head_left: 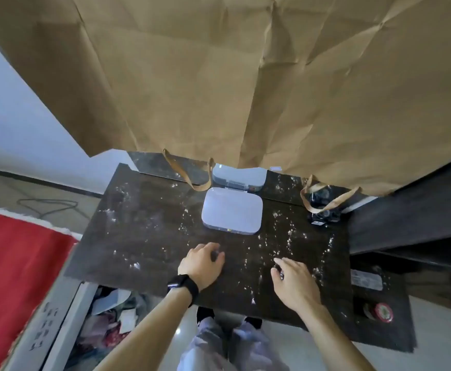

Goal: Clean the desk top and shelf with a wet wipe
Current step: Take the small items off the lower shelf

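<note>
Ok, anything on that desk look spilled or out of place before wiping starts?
Yes. White powdery specks are scattered across the dark desk top, thickest right of the white box. Brown paper hangs down over the desk's back edge. Both hands, left hand and right hand, hold no wipe.

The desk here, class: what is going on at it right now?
A person stands at a dark desk top scattered with white crumbs or powder. Both hands rest on it near the front edge: the left hand, with a black watch on its wrist, and the right hand. Neither holds a wipe. A white lidded box, perhaps the wipes, lies shut just beyond them. Brown paper bags hang over the back. Wiping has not visibly begun.
</note>
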Demonstrator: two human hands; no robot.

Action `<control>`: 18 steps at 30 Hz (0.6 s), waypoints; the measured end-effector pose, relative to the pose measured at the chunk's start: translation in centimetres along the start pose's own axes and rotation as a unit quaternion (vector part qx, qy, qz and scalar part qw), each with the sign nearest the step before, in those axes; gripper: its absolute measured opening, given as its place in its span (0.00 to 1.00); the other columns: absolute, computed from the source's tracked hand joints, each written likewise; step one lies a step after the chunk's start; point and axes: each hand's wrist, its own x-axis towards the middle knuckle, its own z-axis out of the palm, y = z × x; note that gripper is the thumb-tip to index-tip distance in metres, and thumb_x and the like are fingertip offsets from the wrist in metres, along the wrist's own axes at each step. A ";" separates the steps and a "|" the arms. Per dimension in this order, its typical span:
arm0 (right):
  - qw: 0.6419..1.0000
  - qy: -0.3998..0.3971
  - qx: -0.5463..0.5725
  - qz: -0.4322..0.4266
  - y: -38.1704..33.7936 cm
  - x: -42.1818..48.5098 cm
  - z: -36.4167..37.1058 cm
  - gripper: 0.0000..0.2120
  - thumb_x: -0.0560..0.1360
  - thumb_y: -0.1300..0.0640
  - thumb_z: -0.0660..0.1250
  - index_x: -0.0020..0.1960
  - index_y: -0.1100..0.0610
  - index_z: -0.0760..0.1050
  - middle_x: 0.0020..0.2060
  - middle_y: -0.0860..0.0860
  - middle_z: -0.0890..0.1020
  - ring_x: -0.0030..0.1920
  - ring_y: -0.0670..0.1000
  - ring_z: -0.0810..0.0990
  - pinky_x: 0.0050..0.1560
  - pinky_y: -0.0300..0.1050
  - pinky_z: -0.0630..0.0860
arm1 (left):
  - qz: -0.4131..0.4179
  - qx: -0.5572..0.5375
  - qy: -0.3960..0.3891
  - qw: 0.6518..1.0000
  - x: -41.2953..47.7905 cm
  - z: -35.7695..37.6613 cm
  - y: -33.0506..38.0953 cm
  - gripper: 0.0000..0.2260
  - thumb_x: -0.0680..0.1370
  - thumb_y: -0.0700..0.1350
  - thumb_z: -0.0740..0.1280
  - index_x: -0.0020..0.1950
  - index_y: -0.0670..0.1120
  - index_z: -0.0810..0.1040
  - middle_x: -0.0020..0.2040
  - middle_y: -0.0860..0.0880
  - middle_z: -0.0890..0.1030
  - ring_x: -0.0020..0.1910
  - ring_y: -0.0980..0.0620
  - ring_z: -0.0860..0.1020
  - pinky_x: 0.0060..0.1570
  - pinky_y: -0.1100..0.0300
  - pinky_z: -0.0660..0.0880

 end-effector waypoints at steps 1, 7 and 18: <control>1.000 -0.010 0.010 0.014 0.1 0.8 0.0 0.22 0.81 0.45 0.56 0.73 0.48 0.69 0.73 0.45 0.71 0.73 0.51 0.66 0.70 0.48 0.68 | -0.016 -0.039 -0.016 0.999 1.1 0.3 0.2 0.19 0.78 0.60 0.60 0.66 0.57 0.74 0.63 0.54 0.78 0.63 0.49 0.75 0.62 0.53 0.72; 0.995 -0.061 -0.041 0.064 1.8 5.0 0.7 0.31 0.82 0.40 0.51 0.81 0.52 0.52 0.81 0.51 0.52 0.79 0.54 0.54 0.75 0.54 0.61 | -0.171 -0.332 -0.087 0.924 5.6 1.4 4.1 0.23 0.76 0.64 0.64 0.61 0.48 0.77 0.56 0.52 0.81 0.58 0.47 0.78 0.63 0.52 0.73; 0.990 -0.129 -0.006 0.064 3.6 5.1 1.5 0.33 0.81 0.37 0.47 0.81 0.49 0.45 0.81 0.47 0.41 0.80 0.50 0.44 0.77 0.60 0.54 | -0.291 -0.537 -0.020 0.792 7.6 4.2 6.6 0.17 0.81 0.56 0.62 0.61 0.45 0.73 0.57 0.46 0.79 0.51 0.47 0.81 0.56 0.50 0.79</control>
